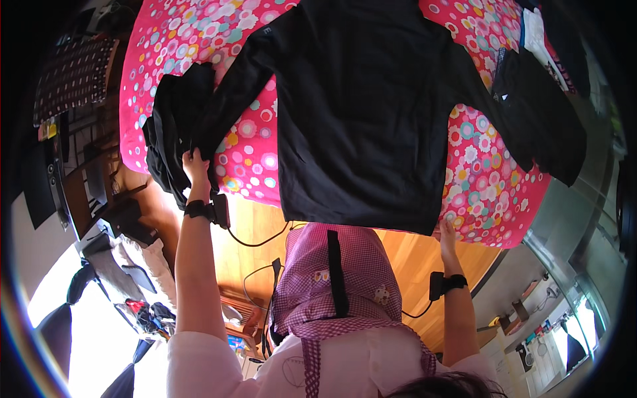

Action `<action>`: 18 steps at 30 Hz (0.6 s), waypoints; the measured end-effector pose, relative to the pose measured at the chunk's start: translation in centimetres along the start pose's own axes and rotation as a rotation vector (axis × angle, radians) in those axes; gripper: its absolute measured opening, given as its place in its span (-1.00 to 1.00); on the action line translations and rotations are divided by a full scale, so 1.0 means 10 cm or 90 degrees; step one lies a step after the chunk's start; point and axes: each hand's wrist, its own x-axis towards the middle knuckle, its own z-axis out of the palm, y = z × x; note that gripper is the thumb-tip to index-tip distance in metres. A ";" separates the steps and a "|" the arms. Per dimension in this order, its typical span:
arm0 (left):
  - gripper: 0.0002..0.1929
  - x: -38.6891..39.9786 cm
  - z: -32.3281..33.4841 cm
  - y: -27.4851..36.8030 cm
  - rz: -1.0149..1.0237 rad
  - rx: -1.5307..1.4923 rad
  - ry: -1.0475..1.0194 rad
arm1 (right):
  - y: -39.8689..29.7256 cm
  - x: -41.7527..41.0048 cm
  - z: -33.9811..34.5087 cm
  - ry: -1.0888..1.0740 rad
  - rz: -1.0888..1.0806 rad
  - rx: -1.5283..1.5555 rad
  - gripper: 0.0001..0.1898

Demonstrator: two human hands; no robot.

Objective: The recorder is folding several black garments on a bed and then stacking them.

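A black long-sleeved top point(363, 124) lies spread out in front of me, its hem along the near edge of the pink flowered cloth point(249, 164). My left hand point(196, 166) grips black fabric at the lower end of the left sleeve. Right beside it is a crumpled black garment point(171, 114), so where one fabric ends is hard to tell. At the hem's right corner, my right hand point(446, 233) pinches the edge, with some fingers hidden below it. The right sleeve reaches out to another dark garment point(542, 109).
White and coloured clothing point(540, 45) is stacked at the far right. A glass panel point(572, 224) borders the right side. Cables point(254, 245) run from the wrist bands past my checked apron point(338, 278). A patterned chair cover point(74, 74) stands at the left.
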 end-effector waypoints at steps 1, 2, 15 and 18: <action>-0.69 -0.05 0.02 -0.02 -0.003 0.006 -0.008 | -0.05 -0.04 -0.02 0.003 0.061 -0.071 -0.74; -0.56 -0.11 0.04 -0.13 0.029 0.043 -0.033 | -0.09 -0.07 -0.03 0.006 0.121 -0.143 -0.72; -0.60 -1.62 0.35 -0.95 0.101 0.521 -0.430 | -0.67 -0.29 -0.01 -0.340 0.050 -0.375 -0.76; -0.59 -1.74 0.29 -0.78 0.142 0.703 -0.486 | -1.27 -0.26 -0.21 -0.349 -0.163 -0.465 -0.81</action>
